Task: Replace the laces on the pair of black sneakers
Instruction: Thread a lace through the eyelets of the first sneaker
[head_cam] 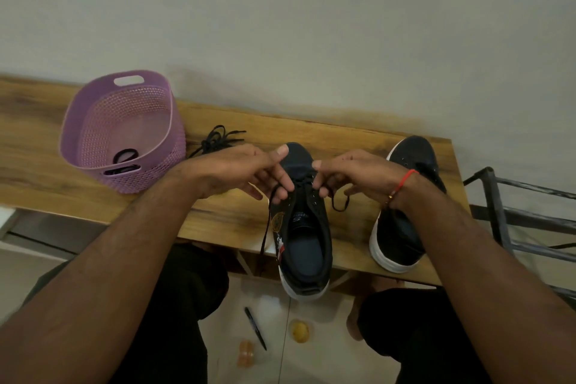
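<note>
A black sneaker (307, 246) with a white sole lies on the wooden table (230, 221), its heel hanging over the near edge. My left hand (249, 173) pinches one end of a black lace (266, 227) at the eyelets; that end trails down past the table edge. My right hand (346, 173) pinches the other end, whose tip hangs below the fingers. The second black sneaker (402, 227) lies to the right, partly behind my right wrist. A loose bundle of black laces (218, 139) rests behind my left hand.
A purple perforated basket (124, 134) stands at the left of the table with a black lace inside. A dark metal rack (523, 215) is at the right. On the floor below lie a pen (255, 327), a yellow object and an orange object.
</note>
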`<act>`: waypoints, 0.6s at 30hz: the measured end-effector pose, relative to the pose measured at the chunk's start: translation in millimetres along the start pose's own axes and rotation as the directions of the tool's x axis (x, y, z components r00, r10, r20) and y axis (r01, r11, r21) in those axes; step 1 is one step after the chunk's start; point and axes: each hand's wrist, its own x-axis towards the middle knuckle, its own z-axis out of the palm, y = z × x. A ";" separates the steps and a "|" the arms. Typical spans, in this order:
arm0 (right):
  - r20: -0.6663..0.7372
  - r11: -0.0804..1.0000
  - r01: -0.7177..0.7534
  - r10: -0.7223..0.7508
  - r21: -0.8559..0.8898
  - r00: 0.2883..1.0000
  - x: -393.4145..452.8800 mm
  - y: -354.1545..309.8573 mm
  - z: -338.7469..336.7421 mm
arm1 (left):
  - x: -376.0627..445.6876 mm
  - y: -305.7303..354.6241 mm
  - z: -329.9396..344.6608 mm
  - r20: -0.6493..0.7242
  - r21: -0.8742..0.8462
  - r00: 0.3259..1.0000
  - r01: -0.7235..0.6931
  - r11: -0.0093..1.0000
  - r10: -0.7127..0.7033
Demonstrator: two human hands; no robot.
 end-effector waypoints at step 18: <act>-0.231 0.915 0.147 -0.061 0.375 0.971 -105.4 -110.1 -39.4 | -95.9 108.0 -1.2 -0.233 -0.577 0.956 -0.283 0.766 0.178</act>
